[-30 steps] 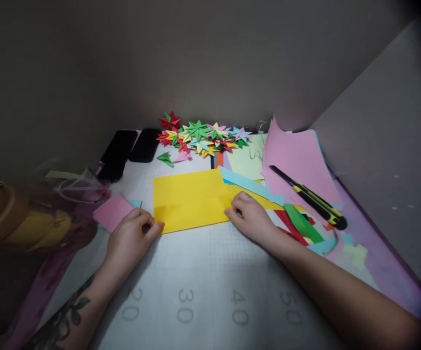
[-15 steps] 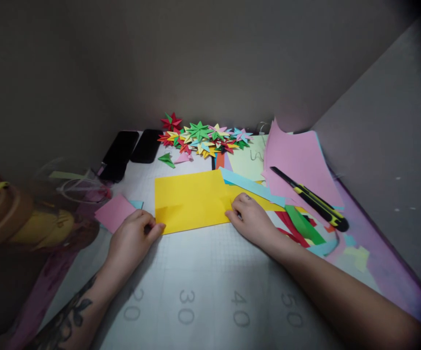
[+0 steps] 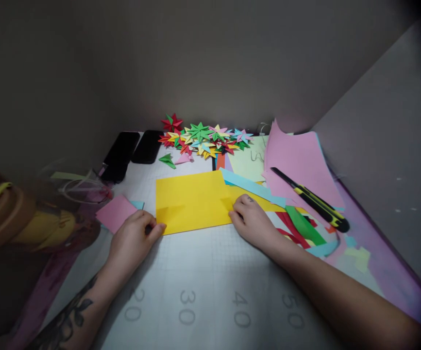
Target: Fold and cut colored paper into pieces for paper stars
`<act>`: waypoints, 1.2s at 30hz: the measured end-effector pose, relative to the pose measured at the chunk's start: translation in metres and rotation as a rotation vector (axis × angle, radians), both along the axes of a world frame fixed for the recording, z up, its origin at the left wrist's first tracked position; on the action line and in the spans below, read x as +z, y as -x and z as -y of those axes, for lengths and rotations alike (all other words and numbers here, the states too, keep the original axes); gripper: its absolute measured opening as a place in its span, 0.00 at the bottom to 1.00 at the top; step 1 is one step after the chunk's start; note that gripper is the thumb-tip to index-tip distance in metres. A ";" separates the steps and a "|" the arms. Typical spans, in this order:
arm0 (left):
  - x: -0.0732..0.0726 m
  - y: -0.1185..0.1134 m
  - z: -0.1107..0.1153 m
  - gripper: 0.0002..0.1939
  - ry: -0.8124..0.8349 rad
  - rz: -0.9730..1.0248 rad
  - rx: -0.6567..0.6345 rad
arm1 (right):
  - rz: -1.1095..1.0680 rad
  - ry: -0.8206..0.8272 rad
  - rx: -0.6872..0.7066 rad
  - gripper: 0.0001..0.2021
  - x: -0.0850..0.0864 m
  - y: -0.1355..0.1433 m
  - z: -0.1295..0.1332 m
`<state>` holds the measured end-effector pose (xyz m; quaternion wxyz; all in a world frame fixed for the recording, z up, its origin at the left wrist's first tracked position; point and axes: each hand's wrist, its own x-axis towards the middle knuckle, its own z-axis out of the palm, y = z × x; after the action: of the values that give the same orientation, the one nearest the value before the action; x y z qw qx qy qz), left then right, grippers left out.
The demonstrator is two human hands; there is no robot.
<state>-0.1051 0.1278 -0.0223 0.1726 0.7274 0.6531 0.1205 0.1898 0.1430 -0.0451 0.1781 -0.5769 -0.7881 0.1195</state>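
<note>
A yellow sheet of paper [image 3: 192,204] lies on the white mat [image 3: 195,267] marked with a grid and numbers. My left hand [image 3: 135,236] is closed on its lower left corner, thumb and fingers pinching the edge. At the lower right corner, my right hand [image 3: 252,218] grips the sheet with curled fingers; some fingertips are hidden. Beside my left hand rest a pink paper square [image 3: 116,213] and a bit of blue paper [image 3: 138,204]. Light blue paper strips [image 3: 252,185] and red and green strips [image 3: 305,224] lie near my right hand.
Folded paper stars [image 3: 200,132] are heaped at the back, by two dark phones [image 3: 147,147]. A yellow-black utility knife [image 3: 314,204] lies over pink sheets [image 3: 297,160] on the right. Tan and yellow objects [image 3: 9,209] stand at left. Grey walls enclose the back and right.
My right hand has shifted very slightly to the right along the yellow sheet's edge. Otherwise the scene looks the same, with only a small shift of the camera.
</note>
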 end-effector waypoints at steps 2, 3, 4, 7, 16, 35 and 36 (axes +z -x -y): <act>0.000 0.000 0.000 0.13 0.004 -0.004 0.005 | -0.005 -0.003 -0.002 0.11 0.000 0.000 0.000; 0.000 0.000 0.000 0.13 0.006 -0.006 0.006 | -0.004 -0.006 -0.005 0.11 0.000 0.001 0.000; 0.000 0.000 0.000 0.13 0.007 -0.008 0.006 | -0.002 -0.008 -0.007 0.10 0.000 0.001 0.000; 0.000 0.000 0.000 0.14 0.008 -0.010 0.008 | 0.009 -0.015 -0.007 0.11 -0.001 0.001 -0.001; 0.000 0.000 0.000 0.14 0.023 -0.011 0.023 | 0.032 0.006 -0.007 0.10 0.000 0.001 0.000; -0.003 -0.005 0.003 0.28 -0.339 -0.290 -0.631 | 0.148 -0.022 -0.099 0.04 -0.006 0.000 0.003; -0.003 -0.006 0.002 0.30 -0.333 -0.302 -0.687 | 0.143 -0.027 -0.095 0.04 -0.006 0.000 0.003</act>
<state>-0.0992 0.1254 -0.0256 -0.0149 0.9307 0.3618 0.0518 0.1899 0.1403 -0.0512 0.1346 -0.6183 -0.7721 0.0590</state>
